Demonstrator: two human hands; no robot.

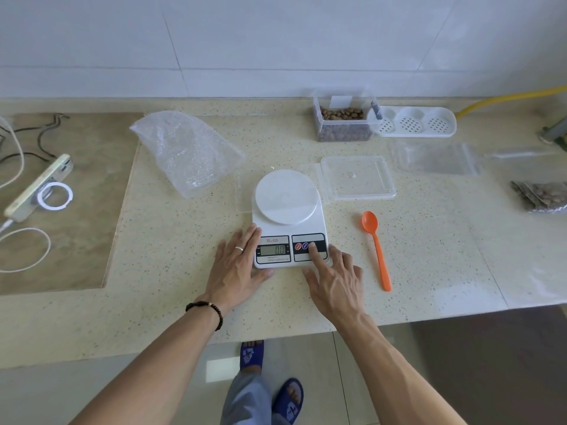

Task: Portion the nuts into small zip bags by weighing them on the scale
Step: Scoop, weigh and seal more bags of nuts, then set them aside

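From the head view, our left hand point(237, 265) rests flat and open against the scale point(288, 222), holding nothing, while our right hand point(336, 282) presses a button with one straight finger. We press lightly, confirm zero, then reach for the nuts point(342, 113) in the far tub.

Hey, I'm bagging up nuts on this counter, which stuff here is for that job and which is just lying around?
For the job: white digital kitchen scale, clear plastic tub of brown nuts, its clear square lid, orange plastic spoon, empty clear zip bags, filled nut bags.

Lying about: bubble wrap sheet, white phone on its ring stand, white perforated tray, yellow hose.
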